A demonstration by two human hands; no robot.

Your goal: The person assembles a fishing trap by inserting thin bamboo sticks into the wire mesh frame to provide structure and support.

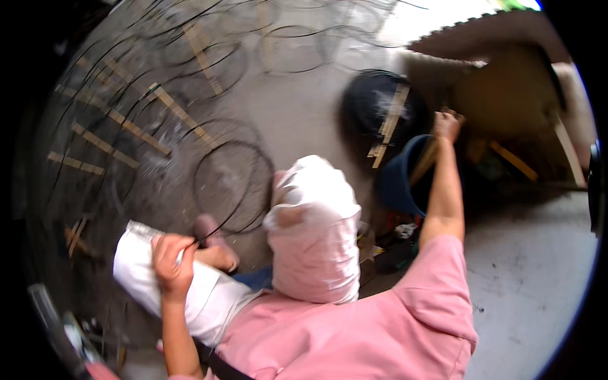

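The left hand [172,256] is closed in a fist around the rim of a black wire hoop [233,187], gripping it just above the left knee [158,278]. The hoop stands out from the fist over the concrete floor [304,114], its far edge toward the upper right. Beyond the hoop lie many more wire hoops with bamboo slats [120,123] laid across them — they fill the floor to the upper left of it.

The right hand [446,125] is stretched well to the right of the hoop, fingers curled around the top of a bamboo stick [423,166] that stands in a dark blue bucket [400,183]. Behind the bucket sits a black round basket [373,107] with slats leaning on it. The right knee [313,221], in pale trousers, rises between the hoop and the bucket — a pink sleeve [437,278] covers the upper arm.
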